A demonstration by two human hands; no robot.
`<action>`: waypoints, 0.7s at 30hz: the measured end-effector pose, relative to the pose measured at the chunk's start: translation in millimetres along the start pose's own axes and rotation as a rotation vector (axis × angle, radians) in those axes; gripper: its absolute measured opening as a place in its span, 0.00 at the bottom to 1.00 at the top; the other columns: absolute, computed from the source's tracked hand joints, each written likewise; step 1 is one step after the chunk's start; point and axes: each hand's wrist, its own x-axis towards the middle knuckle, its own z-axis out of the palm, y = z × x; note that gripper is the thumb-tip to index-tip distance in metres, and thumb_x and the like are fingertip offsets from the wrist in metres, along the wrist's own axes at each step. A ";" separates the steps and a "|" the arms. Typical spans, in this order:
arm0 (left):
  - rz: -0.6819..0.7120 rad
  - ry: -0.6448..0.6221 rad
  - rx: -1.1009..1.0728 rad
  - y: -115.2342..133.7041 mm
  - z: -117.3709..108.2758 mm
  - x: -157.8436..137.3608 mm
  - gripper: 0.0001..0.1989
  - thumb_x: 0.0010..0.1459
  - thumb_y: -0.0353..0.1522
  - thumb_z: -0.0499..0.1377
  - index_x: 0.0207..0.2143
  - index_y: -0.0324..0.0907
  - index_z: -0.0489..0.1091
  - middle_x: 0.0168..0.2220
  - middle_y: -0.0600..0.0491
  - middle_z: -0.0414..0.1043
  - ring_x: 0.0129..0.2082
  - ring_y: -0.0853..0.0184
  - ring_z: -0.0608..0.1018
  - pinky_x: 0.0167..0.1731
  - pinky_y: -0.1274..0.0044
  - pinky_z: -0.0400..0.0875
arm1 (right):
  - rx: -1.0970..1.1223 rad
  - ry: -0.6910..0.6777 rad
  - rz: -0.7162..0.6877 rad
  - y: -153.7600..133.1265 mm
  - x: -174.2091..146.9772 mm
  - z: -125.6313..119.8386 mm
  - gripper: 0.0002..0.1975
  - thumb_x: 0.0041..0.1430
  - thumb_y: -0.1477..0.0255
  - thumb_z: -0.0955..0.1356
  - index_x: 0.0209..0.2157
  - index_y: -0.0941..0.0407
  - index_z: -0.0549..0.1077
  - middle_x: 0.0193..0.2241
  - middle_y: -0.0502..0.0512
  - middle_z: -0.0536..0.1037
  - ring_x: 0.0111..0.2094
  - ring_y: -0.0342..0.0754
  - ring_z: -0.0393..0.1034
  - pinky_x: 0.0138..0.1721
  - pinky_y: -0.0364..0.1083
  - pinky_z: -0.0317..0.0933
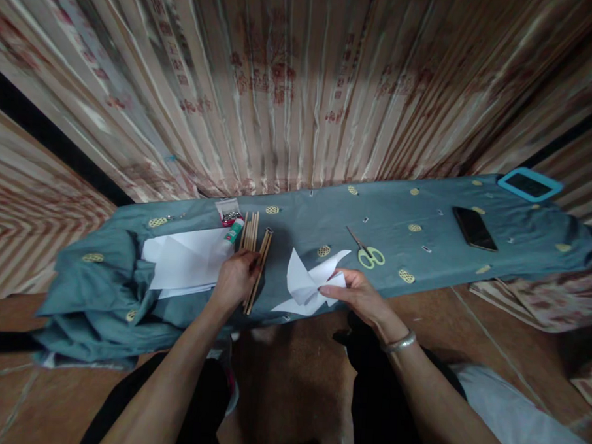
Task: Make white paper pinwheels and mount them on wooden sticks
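A white paper pinwheel (303, 284) with several folded blades is pinched between the thumb and fingers of my right hand (359, 295), just over the cloth's front edge. My left hand (237, 277) is closed around part of the thin wooden sticks (258, 273), which slant toward me; its fingertips are partly hidden. More light wooden sticks (249, 230) lie just beyond that hand. A green and white glue tube (234, 231) rests beside them, over a stack of white paper (189, 260). Green-handled scissors (370, 257) lie beyond my right hand.
A small open box of metal bits (229, 212) sits at the back of the blue-green cloth (306, 216). Farther right are a dark phone (473, 228) and a blue-framed tablet (530, 184). Bunched cloth (101, 305) lies at left. Patterned curtains (282, 84) hang behind.
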 end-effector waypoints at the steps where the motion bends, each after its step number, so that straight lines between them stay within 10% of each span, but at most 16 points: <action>1: -0.005 -0.003 0.006 0.1 0.3 0.2 0.14 0.54 0.26 0.54 0.42 0.37 0.74 0.38 0.46 0.76 0.36 0.62 0.78 0.39 0.73 0.73 | 0.000 -0.004 -0.003 -0.2 0.0 0.1 0.15 0.38 0.65 0.78 0.28 0.57 0.78 0.24 0.47 0.78 0.27 0.41 0.70 0.33 0.42 0.60; 21: -0.031 -0.056 0.038 6.9 -2.8 4.9 0.13 0.56 0.28 0.53 0.41 0.38 0.74 0.40 0.45 0.77 0.39 0.60 0.79 0.41 0.73 0.72 | -0.163 -0.046 -0.156 2.7 -2.6 1.9 0.12 0.46 0.64 0.75 0.33 0.54 0.80 0.31 0.49 0.80 0.33 0.45 0.72 0.37 0.44 0.65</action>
